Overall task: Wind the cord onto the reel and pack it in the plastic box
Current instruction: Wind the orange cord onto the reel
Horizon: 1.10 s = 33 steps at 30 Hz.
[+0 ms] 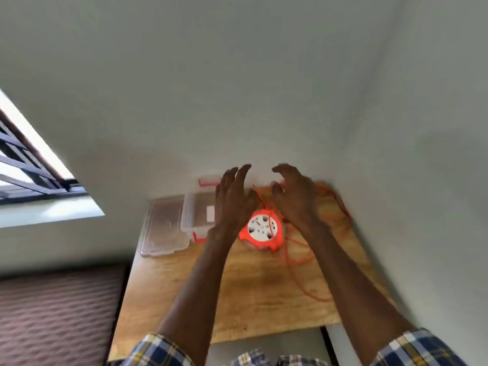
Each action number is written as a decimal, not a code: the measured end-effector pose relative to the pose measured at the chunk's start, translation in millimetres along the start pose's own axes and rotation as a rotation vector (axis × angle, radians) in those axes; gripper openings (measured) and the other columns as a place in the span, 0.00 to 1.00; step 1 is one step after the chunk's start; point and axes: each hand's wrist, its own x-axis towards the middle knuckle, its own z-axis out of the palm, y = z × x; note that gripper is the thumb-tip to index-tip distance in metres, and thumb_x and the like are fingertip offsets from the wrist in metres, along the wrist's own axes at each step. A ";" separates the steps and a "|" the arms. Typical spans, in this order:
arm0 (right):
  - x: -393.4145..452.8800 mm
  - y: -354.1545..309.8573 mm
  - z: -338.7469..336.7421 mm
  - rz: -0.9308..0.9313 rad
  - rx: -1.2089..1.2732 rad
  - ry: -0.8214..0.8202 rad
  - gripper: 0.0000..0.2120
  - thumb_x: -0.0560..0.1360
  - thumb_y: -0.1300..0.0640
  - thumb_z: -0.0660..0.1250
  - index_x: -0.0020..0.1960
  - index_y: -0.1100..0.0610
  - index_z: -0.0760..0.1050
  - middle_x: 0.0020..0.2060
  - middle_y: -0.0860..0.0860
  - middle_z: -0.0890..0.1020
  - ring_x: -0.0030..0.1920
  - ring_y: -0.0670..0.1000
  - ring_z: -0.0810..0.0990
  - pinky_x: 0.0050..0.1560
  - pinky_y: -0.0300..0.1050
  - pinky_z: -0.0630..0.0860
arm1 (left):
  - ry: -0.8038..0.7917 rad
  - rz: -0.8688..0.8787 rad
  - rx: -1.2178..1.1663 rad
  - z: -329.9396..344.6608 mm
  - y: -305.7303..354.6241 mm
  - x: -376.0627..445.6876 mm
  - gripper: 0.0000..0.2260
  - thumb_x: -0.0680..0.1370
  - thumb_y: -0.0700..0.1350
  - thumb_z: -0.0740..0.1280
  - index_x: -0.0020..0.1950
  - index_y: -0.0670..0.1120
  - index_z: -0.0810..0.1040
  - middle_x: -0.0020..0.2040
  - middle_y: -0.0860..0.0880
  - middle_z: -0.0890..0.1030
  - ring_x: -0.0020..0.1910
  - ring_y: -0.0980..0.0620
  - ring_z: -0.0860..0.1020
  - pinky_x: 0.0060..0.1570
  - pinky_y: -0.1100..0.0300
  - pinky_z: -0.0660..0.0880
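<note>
Pale walls close the scene on the far and right sides, and a wooden table is pushed into that corner, its near edge open toward the person. On it the orange reel with a white face lies flat near the far middle, between the two raised hands. Loose orange cord sprawls from the reel over the right half of the table, loops reaching close to the right edge. Just left of the reel stands the clear box with red clips, against the far wall; its lid lies flat beside it at the table's left edge. Left hand hovers over the box and reel, fingers straight and slightly apart, holding nothing. Right hand hovers above the cord, fingers curled and spread; whether it touches a strand I cannot tell. Near half of the table is bare wood
</note>
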 end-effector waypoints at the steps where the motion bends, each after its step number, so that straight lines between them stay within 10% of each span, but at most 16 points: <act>1: -14.3 8.1 10.6 0.095 0.058 -0.015 0.19 0.74 0.61 0.68 0.64 0.55 0.79 0.65 0.52 0.81 0.65 0.55 0.79 0.65 0.54 0.74 | -0.031 -0.064 -0.053 12.9 -5.5 -9.8 0.29 0.77 0.38 0.70 0.78 0.44 0.73 0.75 0.41 0.76 0.76 0.40 0.71 0.75 0.45 0.67; 13: -61.6 107.4 81.1 0.601 0.261 -0.285 0.11 0.74 0.58 0.68 0.56 0.56 0.79 0.52 0.53 0.85 0.54 0.57 0.83 0.48 0.47 0.75 | -0.191 -0.785 -0.137 123.6 -37.6 -57.1 0.29 0.82 0.47 0.69 0.77 0.35 0.65 0.73 0.33 0.73 0.71 0.34 0.73 0.68 0.43 0.73; 23: -19.6 153.8 108.1 0.684 0.216 -0.512 0.12 0.77 0.48 0.67 0.53 0.54 0.83 0.51 0.54 0.86 0.54 0.59 0.83 0.44 0.45 0.70 | 0.188 -1.316 -0.423 171.8 -43.2 -36.2 0.27 0.81 0.54 0.72 0.70 0.34 0.76 0.66 0.32 0.78 0.64 0.32 0.79 0.63 0.39 0.80; 28: -7.8 174.4 105.0 0.765 0.404 -0.630 0.13 0.80 0.50 0.64 0.52 0.56 0.85 0.47 0.57 0.87 0.51 0.60 0.85 0.50 0.51 0.80 | 0.410 -0.986 -0.363 166.8 -10.3 -23.7 0.19 0.78 0.48 0.76 0.64 0.40 0.76 0.57 0.41 0.81 0.57 0.41 0.81 0.56 0.42 0.81; 33: 15.0 169.3 80.8 0.696 0.324 -0.400 0.13 0.78 0.55 0.64 0.39 0.56 0.83 0.34 0.52 0.85 0.39 0.55 0.85 0.42 0.52 0.81 | 0.446 -0.642 -0.457 128.2 9.9 11.1 0.16 0.75 0.45 0.80 0.60 0.46 0.81 0.50 0.53 0.84 0.46 0.65 0.81 0.40 0.71 0.76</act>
